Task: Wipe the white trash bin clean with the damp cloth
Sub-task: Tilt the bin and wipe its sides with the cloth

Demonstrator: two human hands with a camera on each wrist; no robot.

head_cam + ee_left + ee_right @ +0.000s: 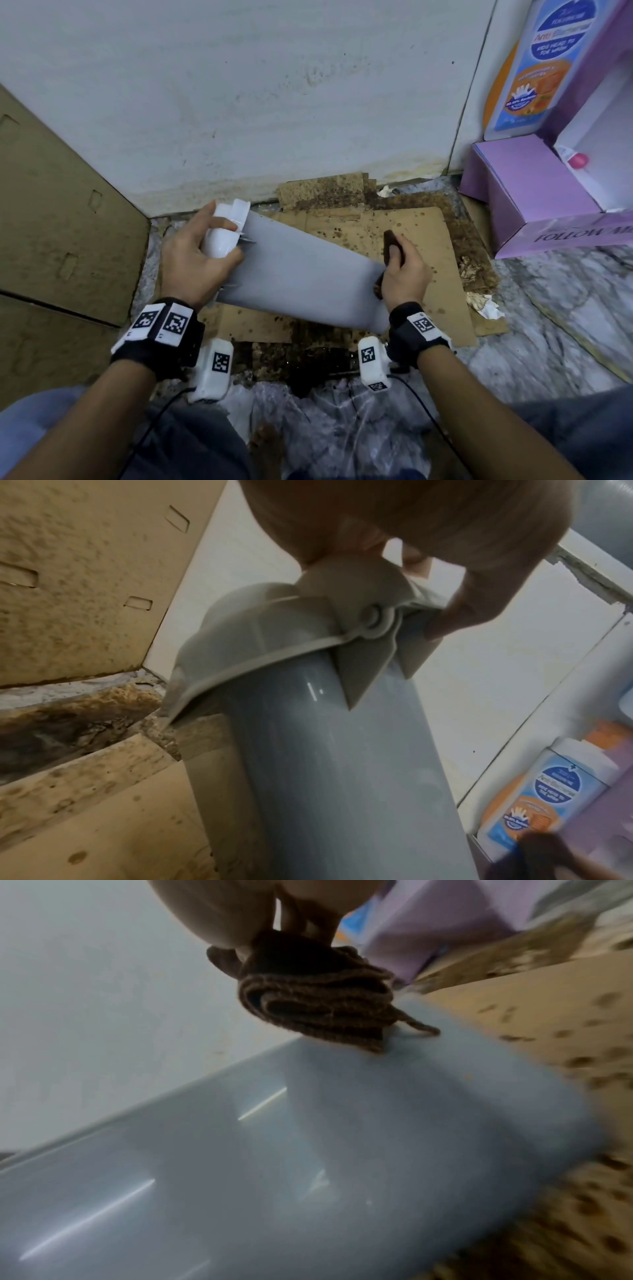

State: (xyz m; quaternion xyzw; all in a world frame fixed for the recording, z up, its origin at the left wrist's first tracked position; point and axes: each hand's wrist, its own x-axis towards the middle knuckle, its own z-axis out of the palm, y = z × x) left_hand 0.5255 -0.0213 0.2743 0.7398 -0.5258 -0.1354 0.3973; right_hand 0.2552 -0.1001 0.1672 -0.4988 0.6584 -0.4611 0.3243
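Note:
The trash bin (301, 274) lies tipped on its side over stained cardboard, its grey-white body running from upper left to lower right. Its white lid end (226, 226) points at the wall. My left hand (195, 253) grips that lid end, fingers curled over the rim (377, 588). My right hand (404, 270) holds a folded brown cloth (392, 245) bunched in its fingers at the bin's base end. In the right wrist view the cloth (315, 999) touches the far edge of the bin's smooth side (308, 1150).
Stained, spotted cardboard (394, 226) covers the floor under the bin. A brown cardboard sheet (51, 222) leans at left. A white wall (257, 102) stands behind. A purple display box (534, 192) with a wash bottle poster (534, 68) sits at right. Crumpled tissue (483, 305) lies nearby.

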